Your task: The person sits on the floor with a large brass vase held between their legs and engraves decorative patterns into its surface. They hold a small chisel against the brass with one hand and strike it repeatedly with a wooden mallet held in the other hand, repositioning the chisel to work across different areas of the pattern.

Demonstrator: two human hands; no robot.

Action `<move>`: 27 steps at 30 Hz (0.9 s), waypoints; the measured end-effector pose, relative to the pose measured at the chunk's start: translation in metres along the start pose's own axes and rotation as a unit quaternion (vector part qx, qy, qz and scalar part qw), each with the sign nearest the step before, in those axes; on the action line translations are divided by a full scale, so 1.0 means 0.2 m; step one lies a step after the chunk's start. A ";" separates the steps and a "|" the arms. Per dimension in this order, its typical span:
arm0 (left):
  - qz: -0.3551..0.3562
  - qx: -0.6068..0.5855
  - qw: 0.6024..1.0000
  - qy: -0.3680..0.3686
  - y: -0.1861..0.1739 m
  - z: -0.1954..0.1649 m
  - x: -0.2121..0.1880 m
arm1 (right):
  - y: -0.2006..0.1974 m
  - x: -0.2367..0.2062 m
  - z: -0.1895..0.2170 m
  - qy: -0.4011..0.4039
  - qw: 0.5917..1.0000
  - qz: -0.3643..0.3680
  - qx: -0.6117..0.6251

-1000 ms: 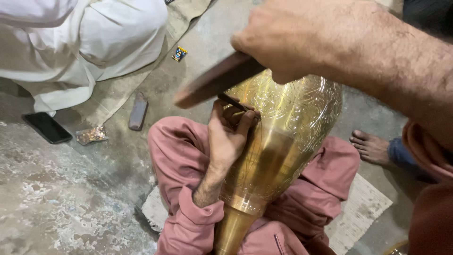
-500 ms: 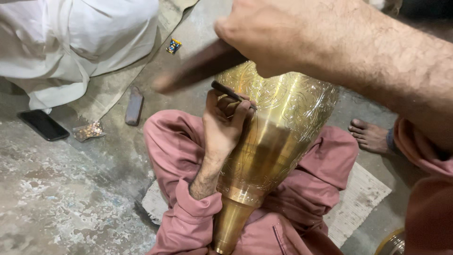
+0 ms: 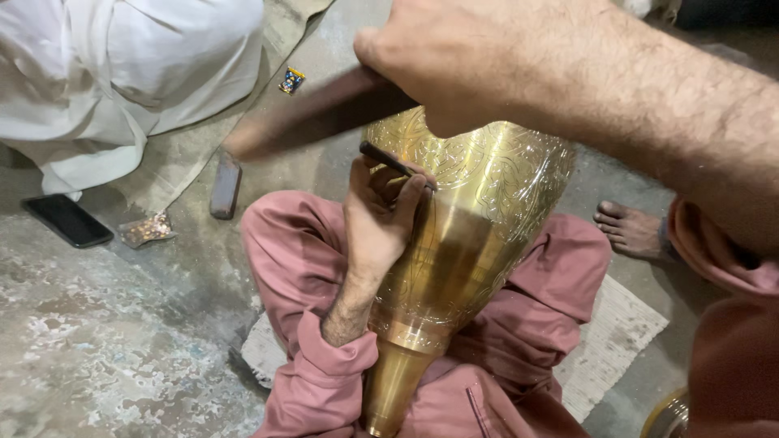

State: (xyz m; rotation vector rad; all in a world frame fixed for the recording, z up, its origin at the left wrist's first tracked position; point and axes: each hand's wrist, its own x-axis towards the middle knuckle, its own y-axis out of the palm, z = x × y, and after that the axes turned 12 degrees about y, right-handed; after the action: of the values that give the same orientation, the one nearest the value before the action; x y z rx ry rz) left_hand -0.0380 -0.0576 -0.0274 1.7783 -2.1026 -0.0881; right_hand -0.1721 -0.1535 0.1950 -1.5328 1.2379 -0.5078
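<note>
Swinging leftward since a second ago, the dark striking tool (image 3: 324, 109) now stretches further out over the floor, motion-blurred, while the view has tilted slightly and the vase sits more to the right. The right hand (image 3: 462, 65) is clenched tight around that tool's handle. The left hand (image 3: 381, 215) has its fingers pinched together on a thin dark chisel (image 3: 393, 164), whose tip rests on the engraved shoulder of the brass vase (image 3: 462, 243). The vase lies tilted across the person's lap, narrow foot toward the camera (wide engraved end away).

My judgement: a blow landing off the chisel head could hit the left fingers, or make the tip skid and scar the polished band, since the rounded brass gives little hold.

Around: a person in white clothing (image 3: 122, 73) sits at upper left, a black phone (image 3: 69, 221) and a small flat bar (image 3: 225, 186) lie on the concrete floor (image 3: 97, 349), and a bare foot (image 3: 629, 229) rests just right of the vase. None blocks the swing.
</note>
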 end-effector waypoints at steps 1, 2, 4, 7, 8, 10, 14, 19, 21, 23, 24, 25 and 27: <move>0.002 -0.006 1.000 0.000 0.00 0.00 0.00 | 0.01 0.00 0.00 0.003 1.000 0.013 0.008; 0.003 0.002 1.000 -0.002 0.00 0.00 0.00 | 0.01 0.00 -0.01 0.007 0.999 0.027 0.016; 0.007 0.016 1.000 -0.007 0.00 -0.01 0.00 | 0.03 0.01 -0.01 0.009 0.999 0.047 0.022; 0.006 0.024 1.000 -0.010 0.01 -0.01 -0.01 | 0.05 0.01 -0.03 -0.013 0.999 0.000 0.036; 0.000 0.017 1.000 -0.009 0.02 -0.01 -0.01 | 0.06 0.01 -0.03 -0.026 0.996 -0.062 0.053; -0.011 0.001 1.000 -0.006 0.02 -0.01 -0.02 | 0.09 -0.01 -0.04 -0.032 0.988 -0.128 0.074; -0.014 0.047 0.999 0.000 0.02 -0.01 -0.02 | 0.13 -0.02 -0.06 -0.021 0.984 -0.170 0.054; -0.027 -0.006 0.999 -0.025 0.02 -0.02 -0.03 | 0.09 -0.04 -0.06 -0.013 0.995 -0.094 0.043; -0.015 0.038 0.999 -0.006 0.01 -0.01 -0.03 | 0.05 -0.06 -0.05 -0.020 0.989 -0.123 0.085; -0.007 0.053 0.999 -0.001 0.00 0.00 -0.01 | 0.01 -0.06 -0.05 0.003 0.993 -0.116 0.025; -0.005 0.047 0.999 -0.006 -0.01 0.00 -0.01 | 0.00 -0.06 -0.04 0.013 0.993 -0.113 -0.004; -0.002 0.040 0.999 -0.011 -0.01 0.01 -0.01 | 0.00 -0.04 -0.03 0.017 0.998 -0.054 0.008; -0.004 0.018 1.000 -0.006 -0.01 0.01 -0.01 | 0.01 0.00 -0.02 0.028 0.997 0.063 0.030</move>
State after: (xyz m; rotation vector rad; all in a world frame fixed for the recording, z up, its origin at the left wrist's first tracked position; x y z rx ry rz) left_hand -0.0368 -0.0571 -0.0311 1.8112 -2.1202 -0.0632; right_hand -0.1763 -0.1560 0.1955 -1.3885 1.3410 -0.5034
